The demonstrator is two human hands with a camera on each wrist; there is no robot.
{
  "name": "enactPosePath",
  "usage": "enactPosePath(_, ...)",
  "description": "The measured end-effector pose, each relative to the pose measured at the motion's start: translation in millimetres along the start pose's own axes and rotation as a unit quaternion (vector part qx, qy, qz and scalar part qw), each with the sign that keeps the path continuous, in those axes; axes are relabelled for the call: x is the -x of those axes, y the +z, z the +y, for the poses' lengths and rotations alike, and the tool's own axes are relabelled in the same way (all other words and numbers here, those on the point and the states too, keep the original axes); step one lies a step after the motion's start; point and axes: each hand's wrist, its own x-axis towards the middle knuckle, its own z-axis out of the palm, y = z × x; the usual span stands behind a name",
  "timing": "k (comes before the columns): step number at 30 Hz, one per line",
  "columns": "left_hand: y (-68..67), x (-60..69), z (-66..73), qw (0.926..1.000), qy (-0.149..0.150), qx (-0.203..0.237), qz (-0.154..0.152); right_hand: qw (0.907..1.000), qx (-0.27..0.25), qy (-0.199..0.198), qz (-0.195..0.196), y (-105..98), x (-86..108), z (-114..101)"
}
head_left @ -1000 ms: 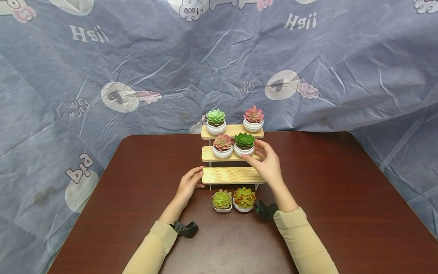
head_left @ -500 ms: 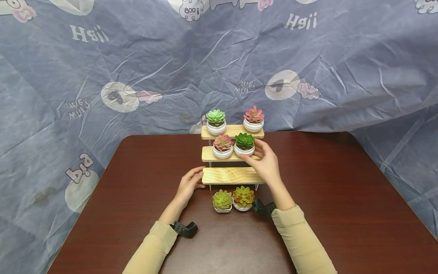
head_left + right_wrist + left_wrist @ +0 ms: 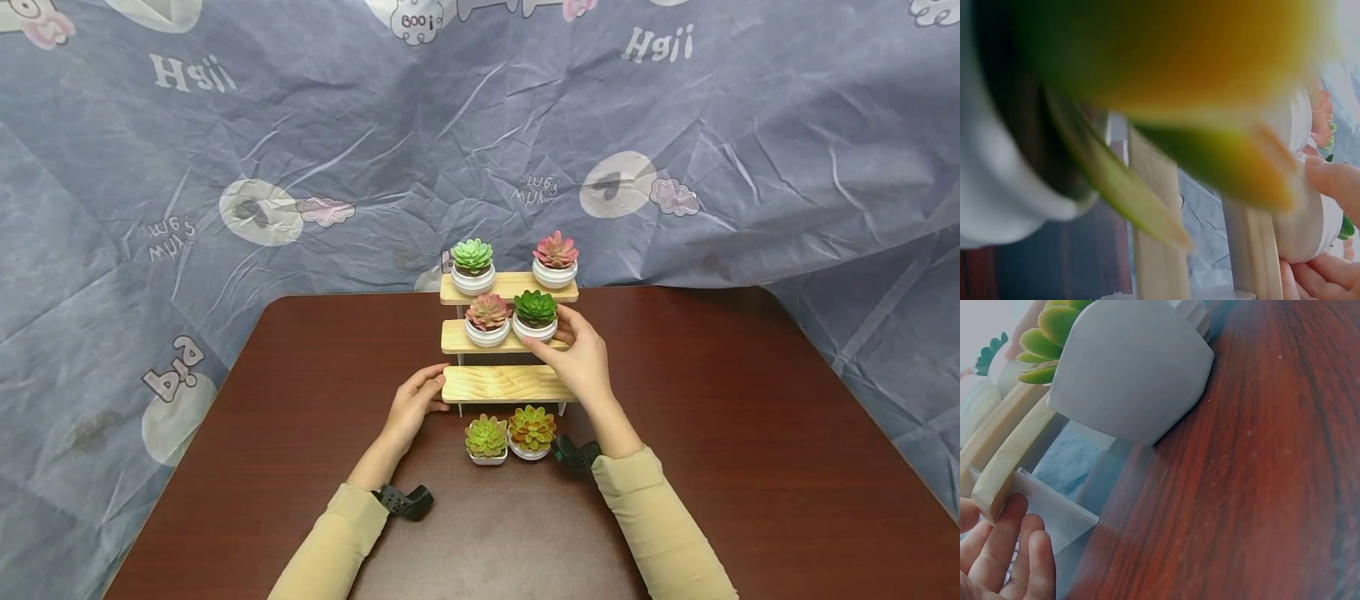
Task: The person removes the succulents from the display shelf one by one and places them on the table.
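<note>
In the head view a three-tier wooden display stand (image 3: 510,383) stands near the table's back. My left hand (image 3: 408,408) holds the left end of its lowest board, thumb and fingers at the edge. On the middle board, my right hand (image 3: 588,362) grips the white pot of a dark green succulent (image 3: 536,308) from the right. A pink succulent (image 3: 487,312) sits just left of it. Before the stand, a yellow-green succulent (image 3: 487,436) and an orange-tinged succulent (image 3: 532,428) are on the table. The orange-tinged leaves block much of the right wrist view.
A light green succulent (image 3: 472,256) and a red-pink succulent (image 3: 556,250) occupy the top board. Behind the dark red table (image 3: 735,417) hangs a grey-blue printed cloth (image 3: 420,133). The right wrist's black camera (image 3: 576,454) sits close beside the orange-tinged plant.
My right hand and forearm have shifted slightly left while still on the dark green succulent's pot. The orange-tinged succulent has slid a little left and toward the stand. My left hand stays put.
</note>
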Motion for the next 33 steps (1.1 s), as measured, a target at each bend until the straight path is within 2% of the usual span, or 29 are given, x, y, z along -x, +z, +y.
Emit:
enactPosePath(8, 0.8, -0.6, -0.1, 0.9999, -0.008, 0.007, 0.003, 0.9995, -0.006, -0.015, 0.026, 3, 0.5, 3)
enactPosePath(15, 0.6, -0.6, -0.6, 0.9999, -0.011, 0.005, 0.001, 0.9969, -0.068, -0.028, 0.030, 0, 4.7, 6)
enactPosePath(18, 0.3, -0.5, -0.9, 1.0000, -0.008, 0.003, 0.000, 0.9956, -0.085, -0.026, 0.027, -5, 10.9, -8)
enactPosePath(22, -0.1, -0.4, -0.3, 1.0000, -0.006, 0.001, 0.001, 0.9960, -0.084, -0.020, 0.025, -11, 18.0, -28)
enactPosePath(29, -0.4, -0.5, 0.7, 1.0000, -0.006, 0.003, 0.001, 0.9963, -0.075, -0.031, 0.029, -16, 22.5, -28)
enactPosePath(33, -1.0, -0.4, 0.0, 1.0000, -0.009, 0.002, -0.001, 0.9970, -0.069, -0.023, 0.026, -19, 26.8, -26)
